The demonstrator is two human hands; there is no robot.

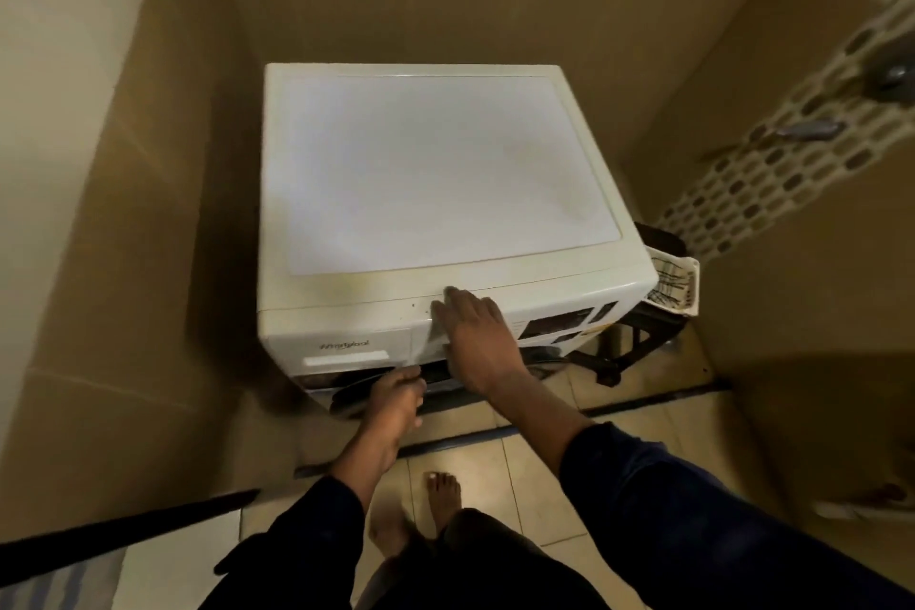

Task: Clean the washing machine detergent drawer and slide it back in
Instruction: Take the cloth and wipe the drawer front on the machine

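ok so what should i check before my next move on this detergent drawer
1. drawer front flush with the washing machine panel: looks ok.
2. right hand flat on the panel beside the drawer front, bracing: ok.
3. left hand grip at the drawer front's lower edge: cannot tell, fingertips hidden.
4. drawer clean inside: cannot tell, interior hidden.
5. footing, bare foot on the floor tiles: ok; whether the tiles are wet, cannot tell.
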